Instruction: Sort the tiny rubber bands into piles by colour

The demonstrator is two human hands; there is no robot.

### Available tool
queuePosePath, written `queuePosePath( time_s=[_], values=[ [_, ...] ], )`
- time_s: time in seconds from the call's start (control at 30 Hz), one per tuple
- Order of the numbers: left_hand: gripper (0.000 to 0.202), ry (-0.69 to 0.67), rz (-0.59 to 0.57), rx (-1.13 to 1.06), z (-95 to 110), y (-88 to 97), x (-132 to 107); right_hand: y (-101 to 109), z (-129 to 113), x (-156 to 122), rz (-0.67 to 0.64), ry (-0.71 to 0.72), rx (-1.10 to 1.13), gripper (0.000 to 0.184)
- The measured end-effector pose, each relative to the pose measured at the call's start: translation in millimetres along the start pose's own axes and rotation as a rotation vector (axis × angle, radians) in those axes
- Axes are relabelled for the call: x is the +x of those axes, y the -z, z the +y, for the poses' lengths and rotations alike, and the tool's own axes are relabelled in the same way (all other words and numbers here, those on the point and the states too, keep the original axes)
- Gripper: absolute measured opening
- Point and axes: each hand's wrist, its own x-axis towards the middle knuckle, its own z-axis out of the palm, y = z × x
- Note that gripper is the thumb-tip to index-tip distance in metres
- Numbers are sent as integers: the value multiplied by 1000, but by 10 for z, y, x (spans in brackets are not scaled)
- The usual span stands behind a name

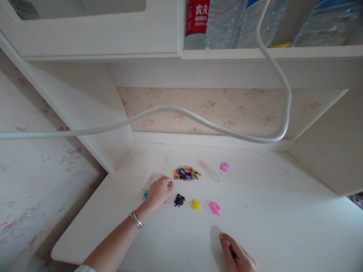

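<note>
My left hand (160,190) is closed, its fingertips at the left edge of a mixed pile of small colourful rubber bands (186,173). Whatever it may pinch is hidden. Partly behind this hand lies a blue bunch (145,194), and a bit of pink (165,201) shows under it. To its right run a black bunch (179,200), a yellow bunch (195,204) and a pink bunch (214,208). My right hand (238,254) is nearer me, thumb and fingers pressed together. Something dark shows between its fingers, too unclear to name.
A small clear container with a pink lid (224,166) stands right of the mixed pile on the white desk (272,226). A white cable (181,109) crosses the view. Overhead, a shelf (255,53) holds clear bottles and a red-labelled bottle (197,19).
</note>
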Motion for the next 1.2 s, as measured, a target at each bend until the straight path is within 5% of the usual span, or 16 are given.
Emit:
queuePosePath(
  time_s=[0.27, 0.67, 1.2],
  values=[
    [27, -11, 1, 89, 53, -203, 304, -14, 50, 17, -7, 36, -5, 42],
    [27, 8, -36, 117, 6, -297, 348, -33, 14, 7, 37, 58, -1, 43],
    [29, -25, -27, 69, -95, -176, 511, -26, 11, 10, 26, 39, -27, 43]
  ],
)
